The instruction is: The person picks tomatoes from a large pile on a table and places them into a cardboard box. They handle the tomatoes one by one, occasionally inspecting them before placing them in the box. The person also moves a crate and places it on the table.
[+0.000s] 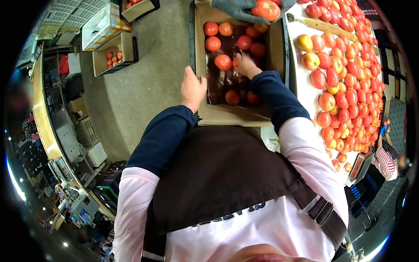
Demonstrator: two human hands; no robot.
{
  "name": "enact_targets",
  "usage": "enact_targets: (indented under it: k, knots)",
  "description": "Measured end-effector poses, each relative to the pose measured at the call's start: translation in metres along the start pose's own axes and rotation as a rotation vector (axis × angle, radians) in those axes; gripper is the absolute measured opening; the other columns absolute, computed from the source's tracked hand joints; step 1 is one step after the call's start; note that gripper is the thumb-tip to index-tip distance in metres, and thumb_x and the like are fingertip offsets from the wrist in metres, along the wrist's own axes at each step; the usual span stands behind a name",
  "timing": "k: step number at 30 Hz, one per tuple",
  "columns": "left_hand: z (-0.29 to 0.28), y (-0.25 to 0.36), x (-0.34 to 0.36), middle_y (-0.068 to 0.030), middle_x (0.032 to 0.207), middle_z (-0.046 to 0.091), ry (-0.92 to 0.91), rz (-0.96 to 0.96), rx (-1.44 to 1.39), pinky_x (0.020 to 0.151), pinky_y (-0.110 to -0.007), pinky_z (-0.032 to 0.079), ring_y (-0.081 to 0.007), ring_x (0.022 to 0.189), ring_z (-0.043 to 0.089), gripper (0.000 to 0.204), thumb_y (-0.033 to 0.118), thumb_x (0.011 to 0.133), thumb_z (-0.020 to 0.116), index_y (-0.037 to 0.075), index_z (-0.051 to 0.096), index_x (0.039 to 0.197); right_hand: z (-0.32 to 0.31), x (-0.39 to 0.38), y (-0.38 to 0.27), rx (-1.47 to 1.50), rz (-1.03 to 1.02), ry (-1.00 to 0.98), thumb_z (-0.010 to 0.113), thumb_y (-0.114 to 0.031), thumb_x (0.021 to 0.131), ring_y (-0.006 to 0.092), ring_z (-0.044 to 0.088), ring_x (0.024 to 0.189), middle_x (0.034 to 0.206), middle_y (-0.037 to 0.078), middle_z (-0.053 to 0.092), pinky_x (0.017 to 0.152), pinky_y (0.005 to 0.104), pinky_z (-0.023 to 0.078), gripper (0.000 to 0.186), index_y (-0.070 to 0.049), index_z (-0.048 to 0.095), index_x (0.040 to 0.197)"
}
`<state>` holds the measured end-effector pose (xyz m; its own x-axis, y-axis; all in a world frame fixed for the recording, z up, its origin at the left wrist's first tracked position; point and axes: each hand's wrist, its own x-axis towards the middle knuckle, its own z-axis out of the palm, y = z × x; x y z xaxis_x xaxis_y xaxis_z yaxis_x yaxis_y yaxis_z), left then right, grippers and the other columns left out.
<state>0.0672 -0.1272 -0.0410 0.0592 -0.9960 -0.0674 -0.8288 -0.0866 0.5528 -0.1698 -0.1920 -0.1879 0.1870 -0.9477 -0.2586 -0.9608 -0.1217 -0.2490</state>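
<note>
A black crate lined with brown cardboard [231, 117] stands before me, with several red tomatoes on dark sheeting inside. My left hand [193, 89] grips the crate's left rim, thumb toward the inside. Reaching into the crate, my right hand [248, 66] has its fingers closed on a tomato [235, 62], which they partly cover. Just left of it lies another tomato [223, 62]. Two more tomatoes rest near the front wall, one partly behind my right sleeve. At the far end, another person's grey-gloved hand [238, 8] holds a large tomato [266, 10] above the crate.
On the right, a white-surfaced table [301, 72] carries a great spread of tomatoes [342, 87]. A cardboard-lined crate [126, 46] with a few tomatoes sits on the floor at the left, beside a white foam box [98, 32]. A long shelf edge [43, 113] runs down the far left.
</note>
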Motion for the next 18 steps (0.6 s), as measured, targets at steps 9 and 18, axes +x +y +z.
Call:
enact_targets:
  k: [9, 18]
  knots:
    - [-0.002, 0.004, 0.001, -0.0284, 0.094, 0.061, -0.065, -0.084, 0.0, 0.072, -0.052, 0.048, -0.0453, 0.083, 0.06, 0.046, 0.018, 0.082, 0.06, -0.003, 0.038, 0.117, -0.012, -0.022, -0.015, 0.427, 0.093, -0.099, 0.082, -0.022, 0.063, 0.0375, 0.056, 0.107, 0.115, 0.019, 0.058, 0.09, 0.045, 0.046, 0.07, -0.01, 0.048, 0.122]
    - [0.0, 0.002, 0.001, -0.0274, 0.096, 0.06, -0.036, -0.091, 0.028, 0.074, -0.051, 0.049, -0.0445, 0.084, 0.06, 0.043, 0.016, 0.081, 0.06, -0.002, 0.039, 0.113, -0.19, -0.136, -0.073, 2.227, -0.161, -0.295, 0.071, -0.042, 0.081, 0.029, 0.051, 0.121, 0.135, 0.015, 0.046, 0.097, 0.0457, 0.047, 0.081, -0.006, 0.032, 0.142]
